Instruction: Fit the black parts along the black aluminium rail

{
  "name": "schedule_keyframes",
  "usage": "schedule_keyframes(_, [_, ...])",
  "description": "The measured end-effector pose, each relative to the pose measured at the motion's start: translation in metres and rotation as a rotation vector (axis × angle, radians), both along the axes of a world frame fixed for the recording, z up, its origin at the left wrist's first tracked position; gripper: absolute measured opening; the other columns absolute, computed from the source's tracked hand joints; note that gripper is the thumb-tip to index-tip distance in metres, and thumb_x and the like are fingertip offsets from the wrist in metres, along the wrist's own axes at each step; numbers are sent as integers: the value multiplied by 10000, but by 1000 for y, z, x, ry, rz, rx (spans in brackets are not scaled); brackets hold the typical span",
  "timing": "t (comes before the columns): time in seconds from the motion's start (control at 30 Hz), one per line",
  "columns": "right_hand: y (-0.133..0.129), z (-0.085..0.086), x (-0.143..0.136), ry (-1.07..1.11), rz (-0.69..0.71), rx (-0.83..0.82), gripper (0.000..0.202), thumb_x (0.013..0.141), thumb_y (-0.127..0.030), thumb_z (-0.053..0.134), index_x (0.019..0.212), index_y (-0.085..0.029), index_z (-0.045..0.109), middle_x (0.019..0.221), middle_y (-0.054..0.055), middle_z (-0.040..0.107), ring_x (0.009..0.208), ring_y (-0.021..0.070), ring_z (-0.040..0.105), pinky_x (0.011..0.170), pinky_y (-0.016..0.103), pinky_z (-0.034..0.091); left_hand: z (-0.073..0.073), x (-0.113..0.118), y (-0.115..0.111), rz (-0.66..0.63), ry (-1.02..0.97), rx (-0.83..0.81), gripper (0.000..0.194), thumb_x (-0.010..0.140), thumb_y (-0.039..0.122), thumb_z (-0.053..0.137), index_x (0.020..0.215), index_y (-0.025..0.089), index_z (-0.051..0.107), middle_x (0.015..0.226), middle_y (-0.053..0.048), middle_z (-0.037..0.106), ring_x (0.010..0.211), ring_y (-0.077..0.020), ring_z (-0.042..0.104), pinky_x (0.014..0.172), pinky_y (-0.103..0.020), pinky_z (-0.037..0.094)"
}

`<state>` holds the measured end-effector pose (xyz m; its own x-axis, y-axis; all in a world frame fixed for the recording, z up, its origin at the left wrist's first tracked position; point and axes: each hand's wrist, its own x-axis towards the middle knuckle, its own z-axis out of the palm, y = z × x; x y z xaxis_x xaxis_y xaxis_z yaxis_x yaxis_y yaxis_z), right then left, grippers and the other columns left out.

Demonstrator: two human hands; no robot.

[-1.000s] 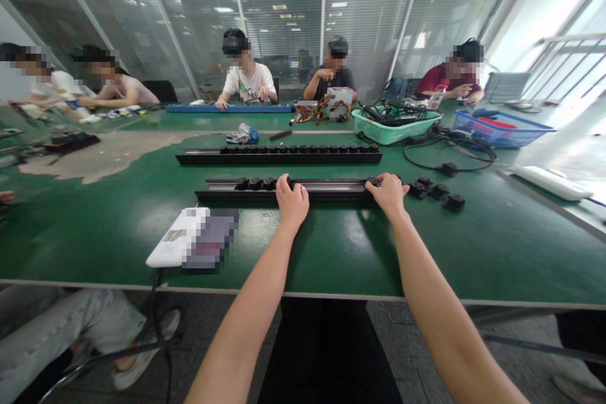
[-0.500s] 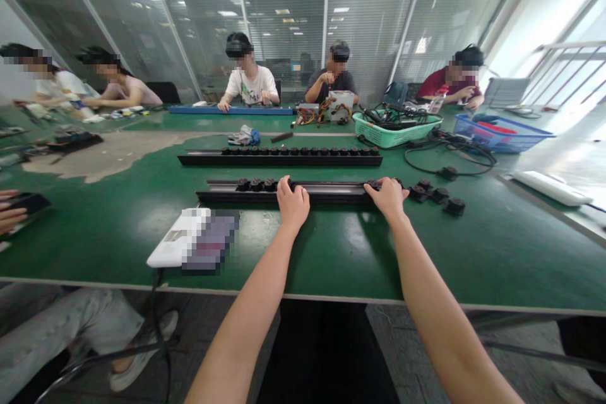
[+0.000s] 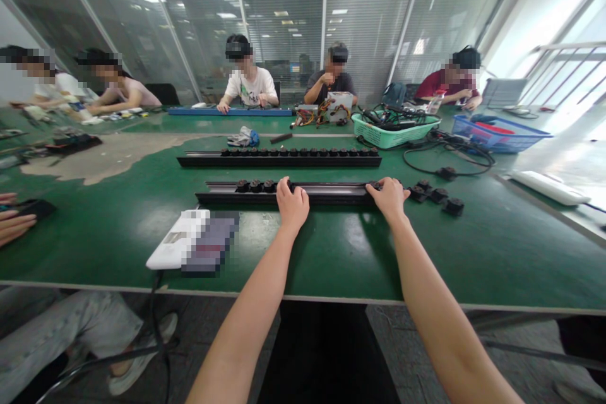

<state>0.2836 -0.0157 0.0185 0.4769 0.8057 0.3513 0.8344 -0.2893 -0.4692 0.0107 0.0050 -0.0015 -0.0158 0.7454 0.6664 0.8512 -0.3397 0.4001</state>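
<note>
A long black rail (image 3: 331,198) with a silvery channel lies across the table in front of me. Several black round-topped modules (image 3: 256,186) sit in its left part. My left hand (image 3: 292,207) is closed around one more black module beside them, mostly hidden by the fingers. At the rail's right end, my right hand (image 3: 391,197) grips a black module with its thumb on the near left side; the fingers cover most of it. Just right of that hand, several loose black modules (image 3: 439,195) rest on the table.
Behind lies a second black rail (image 3: 279,161) filled with modules. A white device (image 3: 173,246) is at near left. Green basket (image 3: 395,132) and blue basket (image 3: 502,134) stand at back right beside a black cable (image 3: 445,172). Another person's hand (image 3: 14,224) is at left; other people sit opposite.
My hands stay on the rail with no clear movement. At the left edge, the other person's hands and a dark object have shifted slightly right and nearer.
</note>
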Motion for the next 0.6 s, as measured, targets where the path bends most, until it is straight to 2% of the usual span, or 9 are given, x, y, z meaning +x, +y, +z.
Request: schedule_keyframes(0.6, [-2, 3, 2, 15, -60, 7, 379, 863, -443, 540, 1026, -129, 675, 1112, 196, 647, 1072, 347, 538, 960, 500, 316, 2, -1, 0, -21, -8, -42, 245, 969, 247, 469, 874, 158, 676, 1489, -203, 438, 1451, -375, 368, 1202, -592, 328])
